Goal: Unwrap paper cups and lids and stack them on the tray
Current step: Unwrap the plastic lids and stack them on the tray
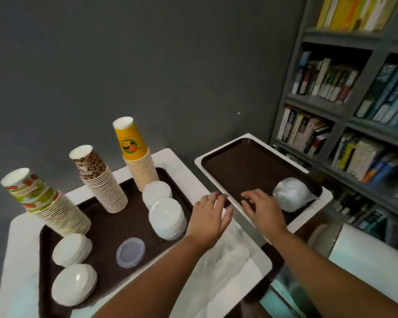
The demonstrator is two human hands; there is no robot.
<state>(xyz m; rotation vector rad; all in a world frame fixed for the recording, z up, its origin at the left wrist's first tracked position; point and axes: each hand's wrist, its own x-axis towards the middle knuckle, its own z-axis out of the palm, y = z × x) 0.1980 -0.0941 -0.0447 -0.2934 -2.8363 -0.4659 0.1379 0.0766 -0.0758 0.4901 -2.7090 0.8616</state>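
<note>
White tables stand against a grey wall (147, 65), a bookshelf (354, 99) at right. I see cup stacks (106, 187) and lids (167, 219) on the left tray (115, 228). My left hand (210, 216) and right hand (261, 208) hover with fingers spread, holding nothing, above the right tray (251, 166) with a wrapped bundle (292, 193).

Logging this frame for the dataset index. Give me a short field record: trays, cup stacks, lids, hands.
left tray: brown, holds cups and lids
cup stacks: three, upside down: floral stack, leopard-print stack, yellow stack
lid stacks: four white, two at the near left, two at the right edge
clear lid: single, lying on left tray
right tray: brown, holds one wrapped lid bundle
left hand: open, over gap between trays, ring on one finger
right hand: open, fingers spread over right tray
plastic wrap: loose, under the forearms
</note>
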